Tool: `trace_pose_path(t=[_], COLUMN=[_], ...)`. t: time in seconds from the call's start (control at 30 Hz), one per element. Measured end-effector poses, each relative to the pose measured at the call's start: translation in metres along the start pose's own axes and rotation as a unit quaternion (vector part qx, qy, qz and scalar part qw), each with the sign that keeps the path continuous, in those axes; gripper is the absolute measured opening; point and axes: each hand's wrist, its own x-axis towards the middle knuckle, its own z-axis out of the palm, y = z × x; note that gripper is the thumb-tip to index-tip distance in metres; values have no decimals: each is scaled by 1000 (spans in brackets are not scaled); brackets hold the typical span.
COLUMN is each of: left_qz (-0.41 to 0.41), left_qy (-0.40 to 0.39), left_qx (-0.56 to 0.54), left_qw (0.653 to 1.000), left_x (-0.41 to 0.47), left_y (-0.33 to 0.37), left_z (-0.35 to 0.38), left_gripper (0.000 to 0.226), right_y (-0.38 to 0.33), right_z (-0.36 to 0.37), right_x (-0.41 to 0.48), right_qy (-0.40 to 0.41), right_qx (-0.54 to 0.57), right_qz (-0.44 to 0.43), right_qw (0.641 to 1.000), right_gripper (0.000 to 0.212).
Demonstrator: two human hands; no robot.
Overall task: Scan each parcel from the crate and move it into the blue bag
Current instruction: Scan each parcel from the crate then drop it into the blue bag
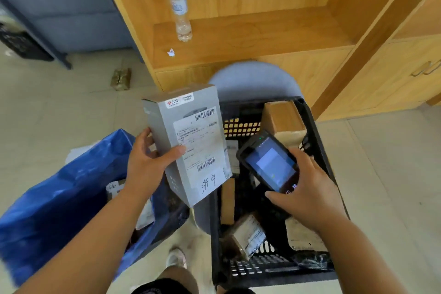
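My left hand [149, 162] grips a tall grey box parcel [188, 141] with a white shipping label and barcodes, held upright between the blue bag and the crate. My right hand [307, 188] holds a black handheld scanner [268, 162], screen lit, just right of the parcel's label. The black plastic crate [317, 131] below holds several parcels, among them a brown taped box [284, 119] at the far side and a labelled brown parcel [248, 234] near me. The blue bag [59, 198] stands open at the left with parcels inside.
A wooden cabinet [238, 38] stands behind the crate with a plastic water bottle [180, 7] on its shelf. A grey round stool [253, 79] sits under the crate. A small brown packet [121, 78] lies on the tiled floor. Another black crate [21, 45] is at the far left.
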Motion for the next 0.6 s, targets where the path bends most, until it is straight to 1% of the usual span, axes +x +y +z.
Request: trace_pose_path(t=[0.07,0.17,0.3,0.4,0.6], left_qz=[-1,-12,-32,-79,-165], left_qy=[36,89,126,137,135], left_qx=[-7,-2,18,45,133], left_qw=[999,996,991,986,968], left_x=[-2,-9,-19,-19,-14], left_y=[-4,-18,-50,-88,-166], left_z=[-33,-84,-152,-203,-287], left_gripper=[91,101,93,87,99], right_y=[-22,-56,-107,-146,-212], right_z=[11,32,69,103,179], right_x=[9,18,18,11,-8], right_qy=[-17,-40,-72,-93,-130], right_qx=[-5,-22,-36,-46,-67], right_qz=[-27,-58,-77,-64,-34], right_qw=[999,997,994,993,989], right_gripper=[92,95,94,92,88])
